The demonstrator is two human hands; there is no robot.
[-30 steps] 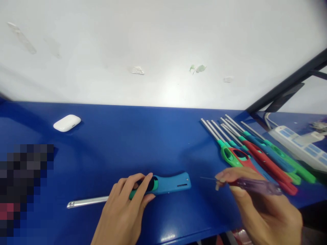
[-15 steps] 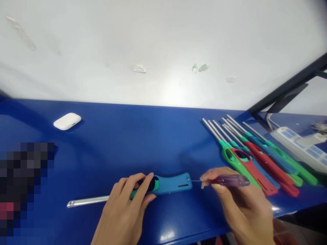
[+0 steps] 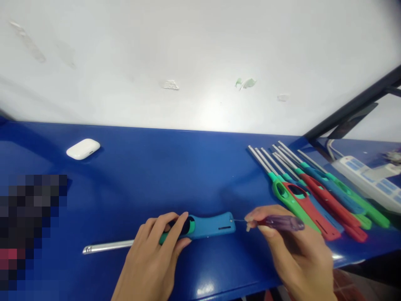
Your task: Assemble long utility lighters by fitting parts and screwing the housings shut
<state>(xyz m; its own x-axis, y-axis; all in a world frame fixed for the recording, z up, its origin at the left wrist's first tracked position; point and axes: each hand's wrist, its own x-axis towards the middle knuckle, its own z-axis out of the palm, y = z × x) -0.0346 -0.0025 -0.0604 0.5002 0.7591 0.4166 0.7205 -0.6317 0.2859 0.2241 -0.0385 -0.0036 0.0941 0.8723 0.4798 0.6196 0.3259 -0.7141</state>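
A blue gas lighter (image 3: 211, 226) with a long metal barrel lies on the blue table, barrel to the left. Around its trigger section my left hand (image 3: 156, 246) is closed, pressing it to the tabletop and hiding part of the green collar. My right hand (image 3: 291, 251) grips a screwdriver (image 3: 283, 222) by its dark purple, see-through handle. The thin shaft points left, and its tip meets the right end of the lighter's handle near a small hole. Whether the tip sits inside the hole I cannot tell.
Several green, red and blue lighters (image 3: 326, 200) lie side by side at the right. Beyond them is a white power strip (image 3: 372, 179). A white earbud case (image 3: 83, 149) rests at the left, above a pixelated dark object (image 3: 31, 230). A white wall (image 3: 200, 62) rises behind the table.
The screwdriver's handle has shifted and turned very slightly in my right hand. My left hand and the blue lighter look unmoved.
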